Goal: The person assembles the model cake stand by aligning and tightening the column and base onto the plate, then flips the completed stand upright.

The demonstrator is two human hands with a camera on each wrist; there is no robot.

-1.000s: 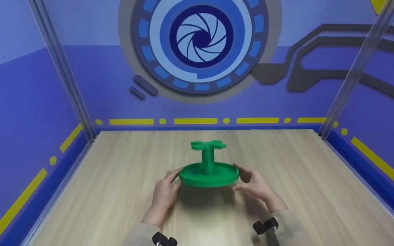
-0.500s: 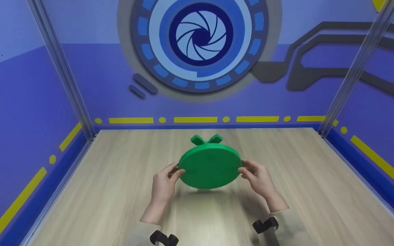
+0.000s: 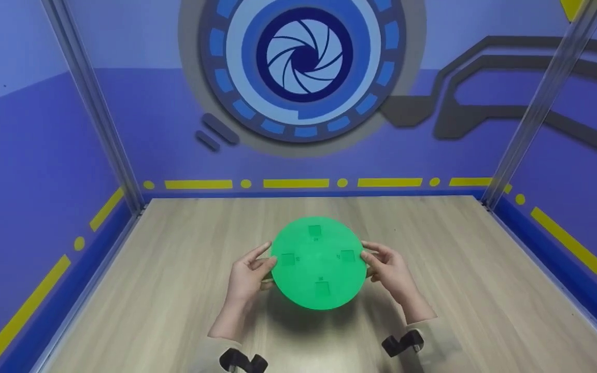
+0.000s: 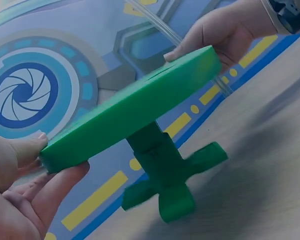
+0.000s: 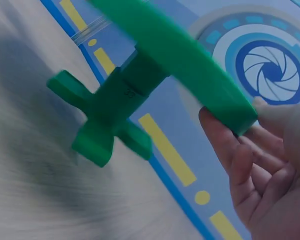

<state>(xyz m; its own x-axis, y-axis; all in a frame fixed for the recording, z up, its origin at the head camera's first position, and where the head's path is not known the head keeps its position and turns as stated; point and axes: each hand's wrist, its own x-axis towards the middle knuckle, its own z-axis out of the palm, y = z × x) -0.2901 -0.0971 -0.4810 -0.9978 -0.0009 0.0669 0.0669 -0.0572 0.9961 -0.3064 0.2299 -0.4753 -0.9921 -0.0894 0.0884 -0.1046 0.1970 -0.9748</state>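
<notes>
A round green dish [image 3: 319, 264] faces me with its flat underside, which bears several small square recesses with tiny marks beside them. From its other face a thick post [image 4: 157, 155] points down and ends in a cross of several rounded arms [image 5: 97, 145], seen in both wrist views. My left hand [image 3: 246, 274] pinches the left rim between thumb and fingers. At the right rim, my right hand [image 3: 391, 269] pinches it the same way. The dish is held above the table, and its shadow falls below it. In the head view the post and cross are hidden behind the dish.
A pale wood-grain table [image 3: 184, 243] lies under my hands. Blue printed walls [image 3: 148, 124] with yellow dashes enclose it at the back and sides. Clear corner posts [image 3: 99, 103] rise at both back corners. Black bands [image 3: 403, 343] sit on both sleeves.
The dish has been turned over: its post and cross pointed up a second ago, then away from me, and now down. Both hands have stayed at its rim.
</notes>
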